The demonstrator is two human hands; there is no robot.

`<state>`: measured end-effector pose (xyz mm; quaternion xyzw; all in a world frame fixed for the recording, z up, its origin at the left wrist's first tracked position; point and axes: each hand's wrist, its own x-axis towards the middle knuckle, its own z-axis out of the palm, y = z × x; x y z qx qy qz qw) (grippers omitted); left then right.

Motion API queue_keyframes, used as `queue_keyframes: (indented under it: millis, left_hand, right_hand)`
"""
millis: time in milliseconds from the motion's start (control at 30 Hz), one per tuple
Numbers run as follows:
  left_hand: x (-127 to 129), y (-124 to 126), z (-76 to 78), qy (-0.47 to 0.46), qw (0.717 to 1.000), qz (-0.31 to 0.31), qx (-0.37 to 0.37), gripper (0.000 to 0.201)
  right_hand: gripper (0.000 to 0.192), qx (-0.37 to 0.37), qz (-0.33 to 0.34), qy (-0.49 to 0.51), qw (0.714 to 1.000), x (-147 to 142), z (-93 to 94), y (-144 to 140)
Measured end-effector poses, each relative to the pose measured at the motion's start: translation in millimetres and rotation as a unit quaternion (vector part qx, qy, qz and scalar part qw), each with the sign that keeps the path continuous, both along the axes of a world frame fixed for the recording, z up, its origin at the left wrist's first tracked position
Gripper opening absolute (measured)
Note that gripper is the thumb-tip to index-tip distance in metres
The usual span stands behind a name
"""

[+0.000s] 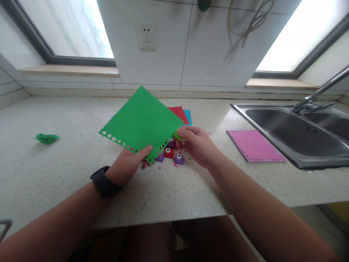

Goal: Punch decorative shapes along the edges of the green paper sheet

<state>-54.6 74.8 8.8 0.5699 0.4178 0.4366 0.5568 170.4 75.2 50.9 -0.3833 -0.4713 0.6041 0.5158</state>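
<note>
A sheet of green paper [141, 120] is held up above the counter, tilted so one corner points at me. Small star, heart and flower holes run along its two near edges. My left hand [133, 158] pinches the near corner, thumb on top. My right hand [197, 143] grips a lime-green craft punch [177, 134] at the sheet's right edge; the fingers hide part of it. Below the paper lie more small craft punches, among them a red one [169, 153] and a purple one [179, 159], with others partly covered by the sheet.
Red paper [180, 112] and blue paper [188, 115] lie behind the green sheet. To the right, pink paper [255, 145] with punched edges rests near the steel sink [300, 134]. A crumpled green piece [47, 138] lies at left. Pink scraps dot the counter [81, 112].
</note>
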Motion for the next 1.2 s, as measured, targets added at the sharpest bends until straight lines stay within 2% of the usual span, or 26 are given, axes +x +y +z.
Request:
queue_keyframes:
  millis: [100, 200, 267, 333, 400, 467, 600, 700, 833, 1067, 1200]
  left_hand:
    - [0.5, -0.4, 1.4, -0.032, 0.999, -0.004, -0.014, 0.029]
    - [2.2, -1.0, 5.0, -0.07, 0.997, -0.001, -0.041, 0.03]
    - [2.5, -0.2, 5.8, -0.088, 0.995, -0.007, -0.055, 0.031]
    - [1.9, 1.6, 4.9, -0.103, 0.993, -0.01, -0.063, 0.032]
    - [1.1, 3.7, 3.6, -0.121, 0.99, -0.01, -0.065, 0.036]
    - [0.7, 5.3, 3.1, -0.139, 0.988, -0.007, -0.066, 0.043]
    - [1.5, 6.7, 5.0, -0.17, 0.983, -0.018, -0.073, 0.051]
    - [1.2, 7.6, 5.2, -0.185, 0.979, -0.035, -0.078, 0.052]
    - [-0.6, 10.0, 2.1, -0.198, 0.975, -0.047, -0.089, 0.051]
    - [-1.6, 12.2, 0.7, -0.224, 0.969, -0.044, -0.098, 0.054]
    - [-1.6, 12.9, 0.8, -0.223, 0.969, -0.036, -0.097, 0.052]
  right_hand:
    - [0.028, 0.021, -0.058, -0.038, 0.997, 9.0, -0.8, 4.8]
    - [0.031, 0.088, -0.102, -0.18, 0.974, 17.6, -0.2, 7.7]
    - [0.032, 0.142, -0.124, -0.31, 0.932, 23.5, 1.7, 8.3]
    - [0.033, 0.193, -0.137, -0.429, 0.872, 29.6, 4.2, 8.5]
    - [0.035, 0.238, -0.122, -0.508, 0.819, 35.6, 6.1, 8.5]
    - [0.037, 0.257, -0.094, -0.552, 0.787, 40.5, 6.9, 8.2]
    - [0.042, 0.242, -0.044, -0.63, 0.737, 44.7, 5.4, 5.9]
    - [0.043, 0.231, -0.012, -0.657, 0.718, 44.6, 3.5, 4.9]
    - [0.044, 0.229, 0.0, -0.66, 0.715, 45.3, 1.5, 7.5]
    - [0.051, 0.208, -0.049, -0.696, 0.686, 49.4, 0.7, 11.9]
    - [0.047, 0.178, -0.073, -0.71, 0.677, 50.7, -0.3, 12.9]
